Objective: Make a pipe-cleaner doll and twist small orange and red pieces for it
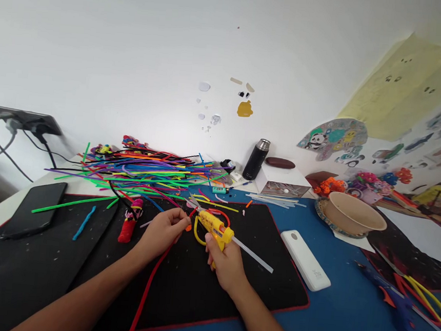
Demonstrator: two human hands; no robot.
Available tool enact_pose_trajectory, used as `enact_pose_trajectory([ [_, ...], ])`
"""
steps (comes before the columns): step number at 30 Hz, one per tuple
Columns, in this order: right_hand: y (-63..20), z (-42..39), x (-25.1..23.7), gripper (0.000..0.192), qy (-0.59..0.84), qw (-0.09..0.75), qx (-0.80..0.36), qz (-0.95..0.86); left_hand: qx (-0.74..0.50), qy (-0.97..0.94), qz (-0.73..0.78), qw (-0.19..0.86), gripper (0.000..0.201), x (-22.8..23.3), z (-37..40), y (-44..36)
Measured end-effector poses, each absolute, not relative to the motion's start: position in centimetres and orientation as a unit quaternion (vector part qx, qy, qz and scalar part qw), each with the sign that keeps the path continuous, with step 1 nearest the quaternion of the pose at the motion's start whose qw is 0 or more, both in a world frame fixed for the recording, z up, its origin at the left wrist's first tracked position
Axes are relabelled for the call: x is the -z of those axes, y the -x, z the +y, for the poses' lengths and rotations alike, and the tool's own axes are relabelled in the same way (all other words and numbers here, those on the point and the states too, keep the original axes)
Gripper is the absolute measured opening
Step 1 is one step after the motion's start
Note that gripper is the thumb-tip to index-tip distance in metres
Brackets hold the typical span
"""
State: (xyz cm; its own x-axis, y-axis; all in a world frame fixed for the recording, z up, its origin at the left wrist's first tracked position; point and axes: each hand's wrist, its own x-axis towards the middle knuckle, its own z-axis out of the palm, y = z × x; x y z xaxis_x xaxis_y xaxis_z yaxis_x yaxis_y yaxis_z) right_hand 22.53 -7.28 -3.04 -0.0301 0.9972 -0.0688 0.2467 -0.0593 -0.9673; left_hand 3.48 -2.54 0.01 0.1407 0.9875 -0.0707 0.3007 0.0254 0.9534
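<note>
My right hand (227, 261) is wrapped round the handle of a yellow hot glue gun (215, 226), its nozzle pointing up and left. A translucent glue stick (255, 254) juts from its back end. My left hand (164, 230) pinches a red pipe cleaner (148, 285), which trails down to the lower edge of the view. The pinched end lies close to the nozzle; whether they touch cannot be made out. Partly hidden behind the gun are scissors (198, 205) with a yellow handle loop. Left of my left hand lies a small red pipe-cleaner figure (126, 229).
A heap of coloured pipe cleaners (143, 168) lies against the wall. Around the black mat (264, 288) are a phone (37, 206), a white power bank (305, 260), a black thermos (256, 160), a beige bowl (355, 213), blue pliers (390, 299) and more scissors (418, 288).
</note>
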Motion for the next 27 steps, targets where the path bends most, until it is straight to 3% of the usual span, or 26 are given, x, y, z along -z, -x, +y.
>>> enact_pose_trajectory([
  [27, -22.5, -7.5, 3.6, 0.061, 0.572, 0.384, -0.441, -0.575, -0.377, -0.592, 0.541, 0.464, 0.036, 0.0, -2.5, -3.4],
])
